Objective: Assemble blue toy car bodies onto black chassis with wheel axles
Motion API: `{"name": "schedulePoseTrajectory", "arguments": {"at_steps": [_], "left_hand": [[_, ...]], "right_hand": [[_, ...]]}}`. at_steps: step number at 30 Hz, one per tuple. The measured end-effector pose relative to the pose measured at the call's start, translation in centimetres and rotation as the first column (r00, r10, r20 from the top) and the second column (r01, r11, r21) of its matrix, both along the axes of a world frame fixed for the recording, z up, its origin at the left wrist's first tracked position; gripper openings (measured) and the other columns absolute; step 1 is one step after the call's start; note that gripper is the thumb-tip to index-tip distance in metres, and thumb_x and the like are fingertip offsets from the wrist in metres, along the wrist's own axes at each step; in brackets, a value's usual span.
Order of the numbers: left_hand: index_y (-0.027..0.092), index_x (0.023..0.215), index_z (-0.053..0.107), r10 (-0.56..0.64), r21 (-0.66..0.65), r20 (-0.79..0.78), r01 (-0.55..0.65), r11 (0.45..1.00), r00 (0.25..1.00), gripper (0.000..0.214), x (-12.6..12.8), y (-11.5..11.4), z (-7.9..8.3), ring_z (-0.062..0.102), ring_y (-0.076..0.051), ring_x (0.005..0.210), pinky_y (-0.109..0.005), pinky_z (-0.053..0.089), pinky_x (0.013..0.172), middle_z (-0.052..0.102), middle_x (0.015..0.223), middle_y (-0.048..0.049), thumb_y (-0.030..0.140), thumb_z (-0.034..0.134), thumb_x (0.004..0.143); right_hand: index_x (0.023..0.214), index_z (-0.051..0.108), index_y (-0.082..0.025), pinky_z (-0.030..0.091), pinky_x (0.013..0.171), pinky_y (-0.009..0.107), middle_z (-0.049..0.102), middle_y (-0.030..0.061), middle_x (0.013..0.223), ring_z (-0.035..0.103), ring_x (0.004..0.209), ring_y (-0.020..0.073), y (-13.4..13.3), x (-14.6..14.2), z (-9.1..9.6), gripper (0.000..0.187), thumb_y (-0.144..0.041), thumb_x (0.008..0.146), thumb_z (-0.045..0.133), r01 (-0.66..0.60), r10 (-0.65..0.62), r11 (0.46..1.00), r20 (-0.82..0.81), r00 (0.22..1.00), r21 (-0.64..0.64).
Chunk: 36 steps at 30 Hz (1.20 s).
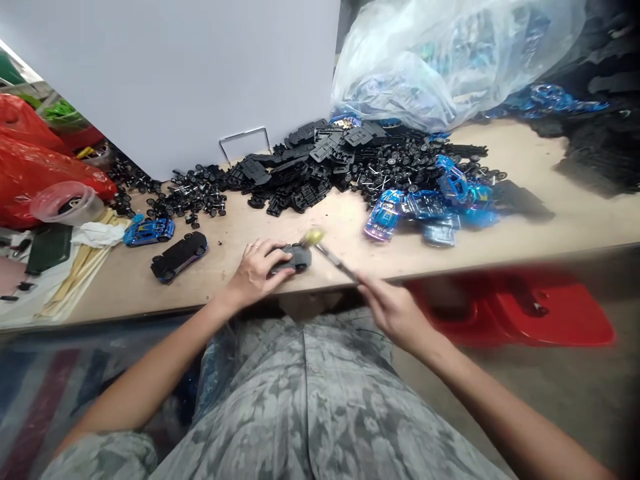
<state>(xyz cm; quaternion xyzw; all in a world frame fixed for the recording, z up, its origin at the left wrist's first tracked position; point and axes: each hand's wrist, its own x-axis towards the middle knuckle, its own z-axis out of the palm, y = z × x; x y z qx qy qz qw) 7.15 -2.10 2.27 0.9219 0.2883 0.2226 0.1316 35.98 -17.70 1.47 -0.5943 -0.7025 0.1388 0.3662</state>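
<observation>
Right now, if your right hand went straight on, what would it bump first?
Your right hand would probably reach the pile of black toy car parts first. The grey toy car in your left hand sits close beside that line, so it could be first.

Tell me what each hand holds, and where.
The left hand covers a grey toy car from above, fingers over its top; the right hand grips a slim tool by the end opposite its blurred yellow head.
</observation>
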Motion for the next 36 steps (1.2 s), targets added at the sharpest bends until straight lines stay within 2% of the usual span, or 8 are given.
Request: {"name": "schedulePoseTrajectory", "arguments": {"at_steps": [5, 9, 11, 14, 18, 30, 33, 36], "left_hand": [[0.018, 0.105, 0.068, -0.003, 0.006, -0.017, 0.003, 1.000, 1.000, 0.022, -0.2, 0.1, -0.1, 0.063, -0.030, 0.117, -0.048, 0.047, 0.100, 0.069, 0.125, -0.0143, 0.038, 0.066, 0.097], [0.019, 0.103, 0.067, 0.004, 0.009, -0.020, -0.004, 1.000, 1.000, 0.021, -0.3, 0.2, 0.0, 0.064, -0.029, 0.116, -0.048, 0.047, 0.101, 0.069, 0.125, -0.0140, 0.039, 0.066, 0.096], [0.019, 0.103, 0.066, 0.002, -0.006, -0.021, -0.002, 1.000, 1.000, 0.021, -0.3, 0.2, 0.0, 0.064, -0.029, 0.115, -0.047, 0.047, 0.101, 0.069, 0.124, -0.0138, 0.039, 0.066, 0.096], [0.019, 0.103, 0.067, 0.001, -0.013, -0.008, -0.001, 1.000, 1.000, 0.021, -0.4, 0.2, 0.1, 0.064, -0.029, 0.115, -0.048, 0.047, 0.101, 0.069, 0.124, -0.0136, 0.039, 0.066, 0.096], [0.019, 0.102, 0.067, -0.016, -0.010, -0.017, 0.016, 1.000, 1.000, 0.020, -0.6, 0.4, 0.1, 0.064, -0.029, 0.115, -0.049, 0.047, 0.101, 0.069, 0.125, -0.0138, 0.038, 0.067, 0.096], [0.020, 0.098, 0.060, -0.007, -0.058, 0.009, 0.007, 0.998, 1.000, 0.023, -0.6, 0.4, 0.5, 0.065, -0.029, 0.116, -0.047, 0.047, 0.100, 0.071, 0.118, -0.0136, 0.041, 0.069, 0.094], [0.020, 0.098, 0.060, 0.004, -0.058, 0.003, -0.004, 0.998, 1.000, 0.023, -0.8, 0.5, 0.4, 0.065, -0.029, 0.115, -0.047, 0.047, 0.100, 0.071, 0.118, -0.0136, 0.040, 0.070, 0.093], [0.020, 0.099, 0.061, 0.001, -0.076, 0.022, 0.001, 0.997, 1.000, 0.024, -0.9, 0.5, 0.4, 0.065, -0.029, 0.116, -0.047, 0.047, 0.101, 0.071, 0.118, -0.0134, 0.041, 0.070, 0.093]], "right_hand": [[0.135, 0.067, -0.017, 0.067, 0.084, 0.031, 0.078, 0.0123, 0.121, 0.080, 0.095, 0.0233, -1.7, -1.7, -1.7, 0.036, -0.025, 0.104, 0.050, 0.076, -0.072, 0.997, -0.147, 0.987, 0.023], [0.133, 0.070, -0.019, 0.068, 0.076, 0.030, 0.081, 0.0099, 0.112, 0.081, 0.081, 0.0226, -1.3, -2.0, -0.8, 0.036, -0.023, 0.102, 0.052, -0.014, 0.013, 1.000, -0.131, 0.991, -0.007], [0.136, 0.068, -0.019, 0.068, 0.073, 0.029, 0.082, 0.0085, 0.106, 0.080, 0.073, 0.0208, -1.0, -2.0, -0.1, 0.037, -0.022, 0.103, 0.051, 0.027, -0.026, 1.000, -0.171, 0.985, 0.004], [0.140, 0.066, -0.020, 0.069, 0.083, 0.032, 0.080, 0.0092, 0.114, 0.081, 0.088, 0.0234, -0.1, -1.9, 0.1, 0.040, -0.024, 0.103, 0.053, 0.125, -0.111, 0.990, -0.193, 0.975, 0.060], [0.130, 0.072, -0.021, 0.067, 0.093, 0.036, 0.079, 0.0082, 0.120, 0.079, 0.103, 0.0267, 1.0, -1.8, -0.8, 0.035, -0.024, 0.101, 0.053, 0.044, -0.043, 0.999, -0.076, 0.996, 0.022], [0.150, 0.055, -0.021, 0.065, 0.097, 0.033, 0.070, 0.0112, 0.137, 0.075, 0.116, 0.0247, -1.7, -3.3, -1.2, 0.049, -0.017, 0.102, 0.051, -0.034, 0.038, 0.998, -0.098, 0.995, 0.044], [0.147, 0.058, -0.022, 0.068, 0.085, 0.032, 0.076, 0.0096, 0.127, 0.080, 0.099, 0.0235, -1.7, -2.8, -0.6, 0.045, -0.021, 0.103, 0.050, -0.052, 0.042, 0.997, -0.159, 0.986, -0.061], [0.159, 0.043, -0.026, 0.068, 0.067, 0.028, 0.080, 0.0061, 0.113, 0.077, 0.070, 0.0167, -1.8, -1.9, 0.4, 0.055, -0.026, 0.104, 0.050, -0.126, 0.073, 0.978, -0.295, 0.953, -0.167]]}}
